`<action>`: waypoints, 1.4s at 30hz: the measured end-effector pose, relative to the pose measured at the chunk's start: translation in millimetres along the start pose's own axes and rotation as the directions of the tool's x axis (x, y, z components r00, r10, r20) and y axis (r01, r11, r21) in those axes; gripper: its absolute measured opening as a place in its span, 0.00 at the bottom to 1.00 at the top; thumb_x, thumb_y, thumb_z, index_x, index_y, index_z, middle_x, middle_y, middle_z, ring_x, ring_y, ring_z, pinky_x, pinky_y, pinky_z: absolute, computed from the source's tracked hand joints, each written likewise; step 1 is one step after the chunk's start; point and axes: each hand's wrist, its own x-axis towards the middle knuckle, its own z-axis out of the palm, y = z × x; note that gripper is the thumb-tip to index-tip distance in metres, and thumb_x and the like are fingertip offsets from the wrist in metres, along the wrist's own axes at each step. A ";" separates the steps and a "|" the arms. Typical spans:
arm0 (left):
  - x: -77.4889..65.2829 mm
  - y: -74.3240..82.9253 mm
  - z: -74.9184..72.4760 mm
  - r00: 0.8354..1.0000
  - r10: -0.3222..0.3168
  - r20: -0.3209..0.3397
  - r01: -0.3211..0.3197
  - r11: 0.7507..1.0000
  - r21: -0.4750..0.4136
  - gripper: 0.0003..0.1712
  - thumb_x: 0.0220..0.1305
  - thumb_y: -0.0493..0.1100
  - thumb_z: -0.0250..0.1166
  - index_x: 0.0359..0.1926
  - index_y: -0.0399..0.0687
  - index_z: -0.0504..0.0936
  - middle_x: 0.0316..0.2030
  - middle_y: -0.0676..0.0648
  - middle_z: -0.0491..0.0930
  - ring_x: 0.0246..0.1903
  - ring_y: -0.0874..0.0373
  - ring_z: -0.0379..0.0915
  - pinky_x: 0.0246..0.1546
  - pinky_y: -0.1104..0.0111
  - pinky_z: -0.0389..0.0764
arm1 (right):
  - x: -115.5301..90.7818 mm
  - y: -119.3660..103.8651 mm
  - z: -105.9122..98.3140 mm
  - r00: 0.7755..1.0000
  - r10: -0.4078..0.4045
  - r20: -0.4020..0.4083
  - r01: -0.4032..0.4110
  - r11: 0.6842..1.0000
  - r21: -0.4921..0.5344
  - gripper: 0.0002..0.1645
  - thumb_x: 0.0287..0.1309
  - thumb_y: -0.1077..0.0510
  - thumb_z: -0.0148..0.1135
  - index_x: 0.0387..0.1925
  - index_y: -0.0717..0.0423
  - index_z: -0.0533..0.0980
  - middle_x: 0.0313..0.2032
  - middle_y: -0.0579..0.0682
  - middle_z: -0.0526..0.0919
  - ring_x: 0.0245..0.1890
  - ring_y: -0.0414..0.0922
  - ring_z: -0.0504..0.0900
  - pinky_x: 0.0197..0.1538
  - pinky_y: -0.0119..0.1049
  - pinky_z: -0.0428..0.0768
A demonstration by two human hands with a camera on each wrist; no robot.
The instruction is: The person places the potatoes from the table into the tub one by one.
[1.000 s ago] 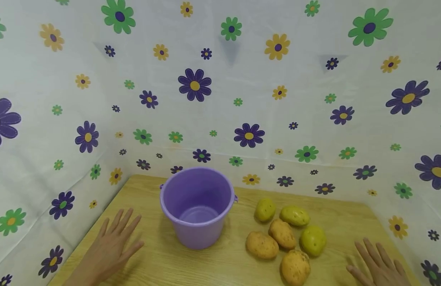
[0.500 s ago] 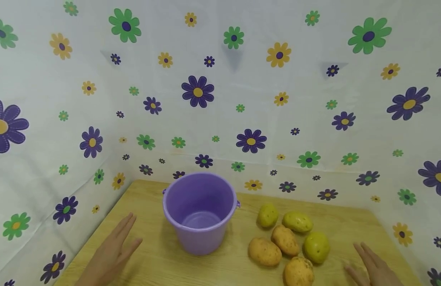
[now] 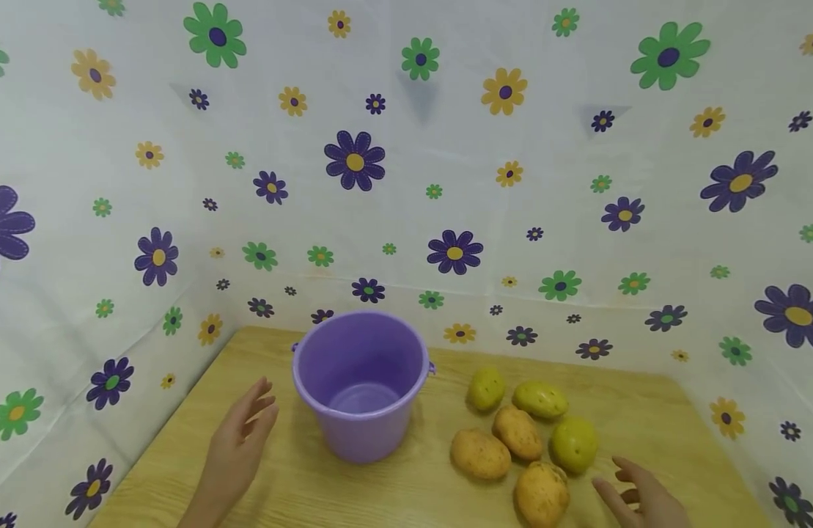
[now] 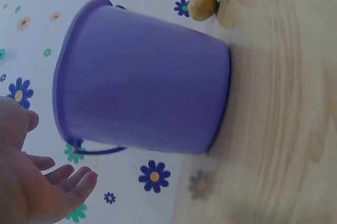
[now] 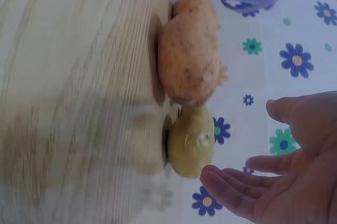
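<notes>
A purple bucket (image 3: 366,433) stands upright on the wooden table, its inside bare. Left of it hovers my left hand (image 3: 231,447), fingers loosely bent, apart from the bucket and holding nothing. To the bucket's right lie several potatoes: brown ones such as this potato (image 3: 480,454), and greenish-yellow ones such as this potato (image 3: 574,444). My right hand (image 3: 644,499) is at the lower right, beside the group, thumb and fingers spread apart with nothing between them. In the right wrist view its fingertips are near a greenish potato (image 5: 190,142); contact cannot be made out.
A white cloth (image 3: 393,213) printed with flowers rises behind the table (image 3: 353,495) and along both sides. The bucket's thin handle (image 4: 102,151) hangs down its side in the left wrist view.
The hands, flat with spread fingers at first, have turned sideways and their fingers have bent. My right hand has moved left toward the potatoes; the left has shifted slightly toward the bucket.
</notes>
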 end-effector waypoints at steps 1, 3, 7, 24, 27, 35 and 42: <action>1.4 2.6 2.0 1.000 0.008 -0.002 -0.008 1.000 -0.002 0.30 0.81 0.44 0.57 0.77 0.39 0.64 0.70 0.39 0.70 0.61 0.65 0.72 0.55 0.89 0.72 | -1.0 -2.6 2.5 1.000 0.001 0.000 -0.001 1.000 0.010 0.52 0.72 0.33 0.57 0.66 0.81 0.64 0.52 0.77 0.78 0.39 0.57 0.86 0.38 0.52 0.88; 4.7 8.2 5.9 1.000 0.019 -0.002 -0.019 1.000 -0.009 0.30 0.80 0.43 0.57 0.76 0.38 0.64 0.71 0.38 0.69 0.63 0.55 0.72 0.55 0.89 0.73 | -3.4 -7.6 7.4 1.000 0.007 -0.007 -0.007 1.000 0.024 0.52 0.71 0.34 0.59 0.66 0.80 0.64 0.52 0.77 0.78 0.38 0.56 0.86 0.37 0.52 0.88; 12.9 19.4 12.5 1.000 0.017 0.008 -0.017 0.999 -0.037 0.31 0.80 0.44 0.58 0.77 0.38 0.64 0.73 0.36 0.65 0.65 0.43 0.70 0.55 0.89 0.73 | -8.4 -16.0 16.6 0.999 0.010 -0.036 -0.008 0.999 0.041 0.51 0.69 0.35 0.62 0.65 0.80 0.66 0.50 0.76 0.79 0.36 0.54 0.86 0.35 0.51 0.88; 32.8 31.4 30.2 0.994 0.017 0.106 0.001 0.985 -0.175 0.35 0.77 0.38 0.61 0.78 0.35 0.59 0.75 0.33 0.57 0.72 0.34 0.60 0.59 0.80 0.77 | -16.7 -40.3 39.7 1.000 -0.016 -0.005 0.016 0.998 0.053 0.56 0.66 0.32 0.63 0.65 0.82 0.64 0.47 0.72 0.79 0.31 0.47 0.83 0.32 0.43 0.87; 33.2 30.4 32.5 0.994 0.018 0.111 0.000 0.987 -0.161 0.36 0.77 0.37 0.61 0.78 0.32 0.57 0.75 0.32 0.56 0.72 0.34 0.60 0.59 0.82 0.75 | -18.6 -39.4 45.4 1.000 -0.002 -0.009 0.002 0.998 0.063 0.57 0.65 0.32 0.64 0.66 0.81 0.63 0.47 0.72 0.78 0.31 0.46 0.82 0.31 0.42 0.85; 32.9 30.1 34.0 0.994 0.013 0.113 0.005 0.987 -0.158 0.38 0.77 0.36 0.60 0.79 0.30 0.53 0.77 0.31 0.53 0.73 0.34 0.58 0.61 0.83 0.73 | -22.5 -45.4 57.7 0.997 0.000 -0.080 0.005 0.998 0.068 0.53 0.63 0.34 0.68 0.61 0.80 0.65 0.43 0.71 0.77 0.30 0.47 0.80 0.28 0.39 0.82; 31.5 25.4 35.0 0.993 0.016 0.118 0.004 0.986 -0.169 0.39 0.77 0.37 0.61 0.79 0.32 0.52 0.77 0.32 0.52 0.73 0.35 0.57 0.62 0.82 0.72 | -21.7 -46.1 65.1 0.998 0.001 -0.065 0.005 0.995 0.102 0.51 0.58 0.33 0.72 0.56 0.76 0.67 0.47 0.71 0.76 0.32 0.46 0.77 0.30 0.36 0.79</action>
